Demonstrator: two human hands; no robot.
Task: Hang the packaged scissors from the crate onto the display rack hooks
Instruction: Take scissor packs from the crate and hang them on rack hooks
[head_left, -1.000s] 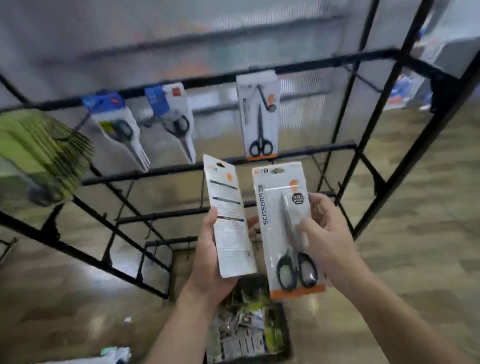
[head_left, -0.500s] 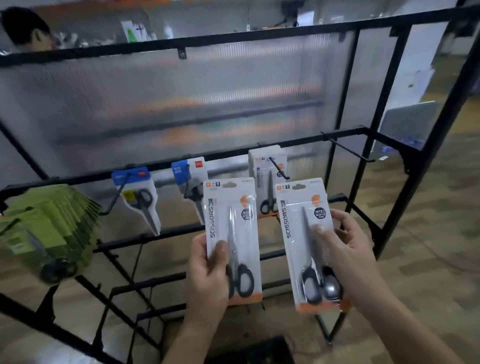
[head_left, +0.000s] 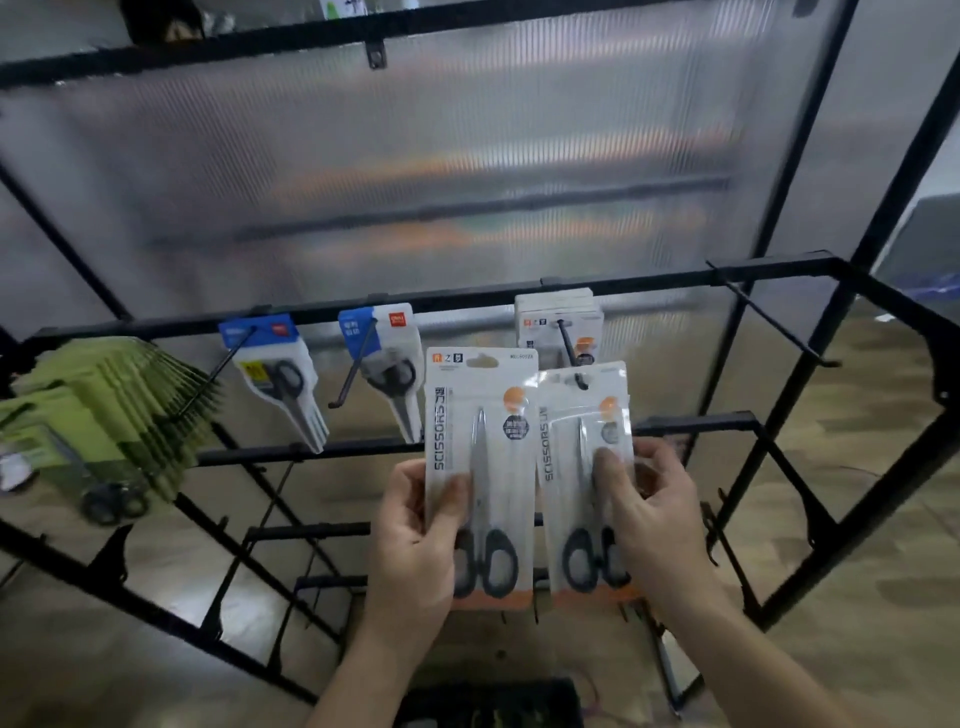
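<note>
At the rack, head view: a person is facing a black wire rack (head_left: 467, 299) and holding two scissor packs up in front of it.
Left hand (head_left: 410, 545): is gripping the left pack (head_left: 480, 441) at its lower left edge, thumb lying across the front, fingers curling behind.
Left pack: is being held upright, print facing the camera, on no hook, just beside the right pack (head_left: 571, 441).
Right hand (head_left: 660, 525): is pinching the right pack at its right side, thumb pressing on the clear blister, fingers curling behind.
Right pack: is being held upright with its top at the tip of a hook (head_left: 566, 343); the tip is showing at the hang hole.
Hook: is carrying hung packs (head_left: 540, 317) of the same kind, sitting back near the bar.
Left along the bar: blue packs (head_left: 272, 364) are hanging on two hooks; green packs (head_left: 109, 410) are crowding another at the far left.
Bottom edge: a dark crate (head_left: 493, 701) is showing between the forearms, its contents too blurred to tell.
</note>
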